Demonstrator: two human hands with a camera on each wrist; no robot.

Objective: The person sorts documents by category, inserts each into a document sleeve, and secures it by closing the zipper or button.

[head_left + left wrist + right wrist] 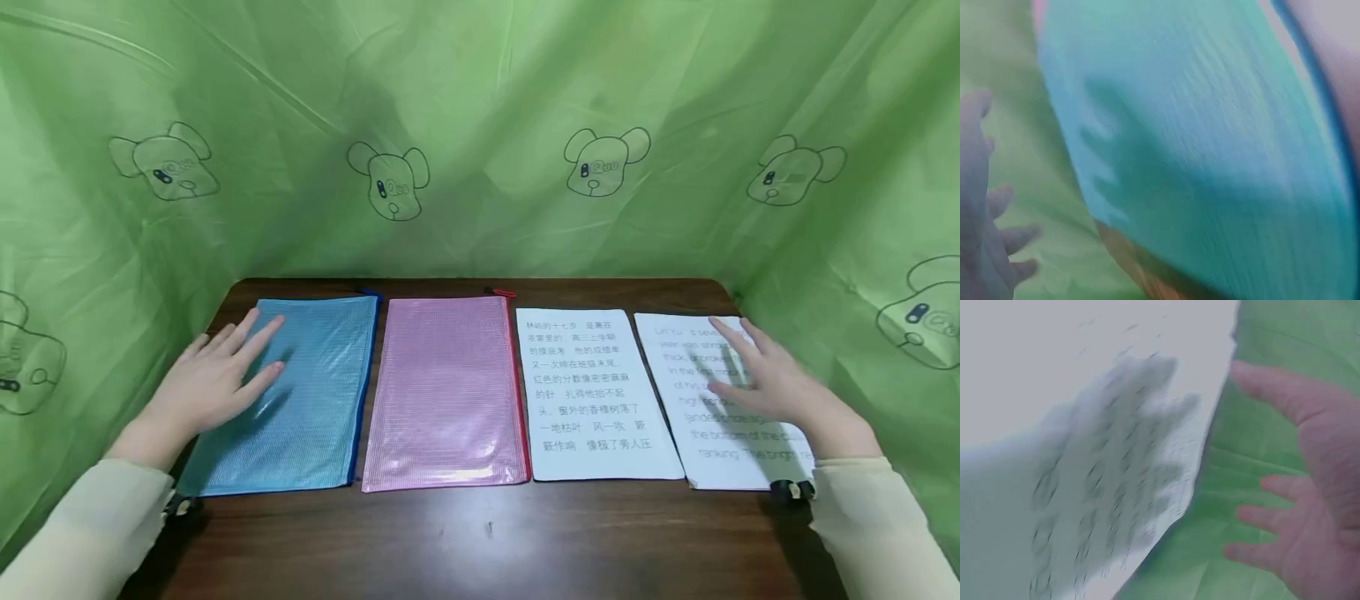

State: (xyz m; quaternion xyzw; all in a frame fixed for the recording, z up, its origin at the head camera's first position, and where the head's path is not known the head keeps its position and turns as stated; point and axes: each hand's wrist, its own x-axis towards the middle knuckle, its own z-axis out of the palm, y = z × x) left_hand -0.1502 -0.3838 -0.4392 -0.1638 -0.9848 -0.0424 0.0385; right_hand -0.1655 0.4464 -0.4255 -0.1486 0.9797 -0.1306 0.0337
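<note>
My left hand (206,379) is spread over the left side of a blue mesh zipper pouch (315,392), its shadow falling on the pouch. In the left wrist view the fingers (1000,203) hold nothing. At the far right, my right hand (776,383) hovers with fingers apart over a sheet of paper printed in English (720,450). The right wrist view shows that hand's shadow on the print, with nothing in its grasp. Between them lie a pink mesh zipper pouch with a red zipper edge (446,392) and a sheet printed in Chinese (592,396).
All four flat items lie in a row on a dark brown wooden table (480,542). A green cloth with mouse-head drawings (480,167) hangs behind the table and on both sides. Small black devices (791,492) show at the cuffs of the light sleeves.
</note>
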